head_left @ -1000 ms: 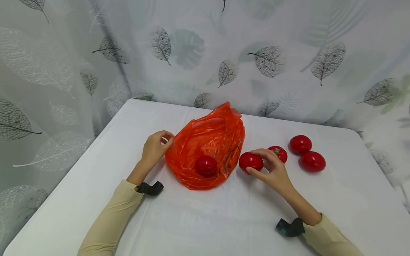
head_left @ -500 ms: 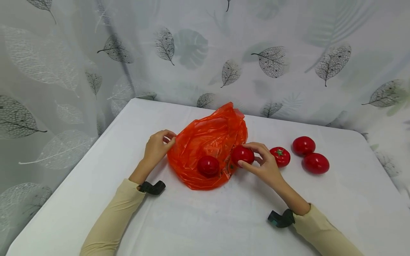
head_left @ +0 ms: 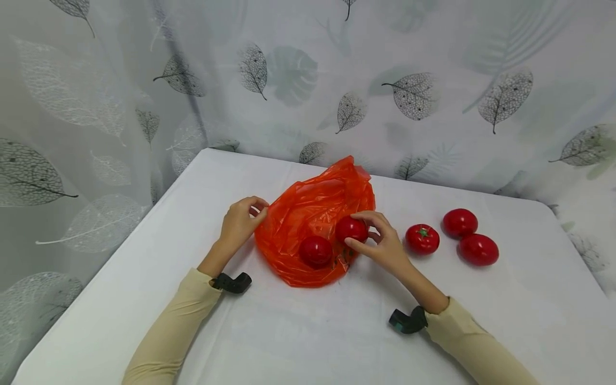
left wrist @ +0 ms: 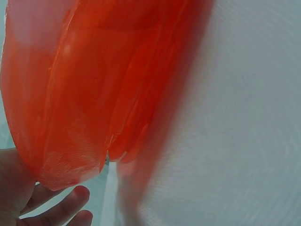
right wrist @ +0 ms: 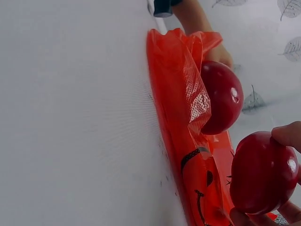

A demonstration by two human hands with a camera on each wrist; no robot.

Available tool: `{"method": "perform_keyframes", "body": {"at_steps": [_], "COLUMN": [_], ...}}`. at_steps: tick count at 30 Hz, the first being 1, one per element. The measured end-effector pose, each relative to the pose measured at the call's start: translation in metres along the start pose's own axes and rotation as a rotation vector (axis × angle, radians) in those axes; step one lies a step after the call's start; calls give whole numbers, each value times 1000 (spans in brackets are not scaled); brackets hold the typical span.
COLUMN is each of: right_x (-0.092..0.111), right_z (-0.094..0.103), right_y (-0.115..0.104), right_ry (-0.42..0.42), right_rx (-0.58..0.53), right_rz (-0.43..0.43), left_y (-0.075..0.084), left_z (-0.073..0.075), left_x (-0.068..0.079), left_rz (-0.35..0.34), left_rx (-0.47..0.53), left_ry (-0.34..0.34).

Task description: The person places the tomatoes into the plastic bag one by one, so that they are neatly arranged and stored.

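Observation:
A thin red-orange plastic bag (head_left: 308, 203) lies spread on the white table, its mouth toward me. My left hand (head_left: 242, 222) pinches the bag's left edge between thumb and forefinger; in the left wrist view the other fingers (left wrist: 70, 205) are loosely bent below the plastic. One smooth red tomato (head_left: 315, 251) rests in the front of the bag. My right hand (head_left: 385, 243) grips a second red tomato (head_left: 351, 229) between thumb and fingertips, over the bag's right side. The right wrist view shows this held tomato (right wrist: 263, 173) close beside the bag's printed edge.
To the right of my right hand stands a tomato with a green stem top (head_left: 422, 239). Two more red tomatoes, a rear one (head_left: 460, 223) and a front one (head_left: 478, 249), sit together farther right. A leaf-patterned curtain (head_left: 289, 80) hangs behind the table.
My right hand has carried its tomato leftward and slightly up, from beside the bag to over its right part. The left hand keeps its pinch on the bag's edge.

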State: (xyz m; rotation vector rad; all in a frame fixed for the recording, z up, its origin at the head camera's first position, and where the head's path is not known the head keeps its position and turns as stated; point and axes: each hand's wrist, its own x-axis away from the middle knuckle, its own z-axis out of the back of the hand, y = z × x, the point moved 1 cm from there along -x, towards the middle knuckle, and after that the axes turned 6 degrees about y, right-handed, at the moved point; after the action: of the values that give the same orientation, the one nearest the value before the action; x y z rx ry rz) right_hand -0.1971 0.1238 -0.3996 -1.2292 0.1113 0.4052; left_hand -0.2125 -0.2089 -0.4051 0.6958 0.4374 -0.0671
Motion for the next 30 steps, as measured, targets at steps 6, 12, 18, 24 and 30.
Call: {"method": "perform_keyframes", "body": {"at_steps": [6,12,18,24,30], "right_x": [-7,-17,-17,-15,-14], "right_z": [-9,-16,-20,-23,-22], "right_y": [-2,6,15,11,-15], "right_ry": [-14,-48,-94,-121,-161], "right_rx": [-21,-21,-16,-35,-32], "right_rz": [0,5,-3,-20,10], "left_y": [0,1,0,1,1], "left_z": [0,1,0,0,1], "left_x": [1,0,1,2,1], "left_rz": [3,-9,-16,-26,-35], "left_rx": [-5,-2,10,18,11], "left_ry": [0,13,18,31,41]}}
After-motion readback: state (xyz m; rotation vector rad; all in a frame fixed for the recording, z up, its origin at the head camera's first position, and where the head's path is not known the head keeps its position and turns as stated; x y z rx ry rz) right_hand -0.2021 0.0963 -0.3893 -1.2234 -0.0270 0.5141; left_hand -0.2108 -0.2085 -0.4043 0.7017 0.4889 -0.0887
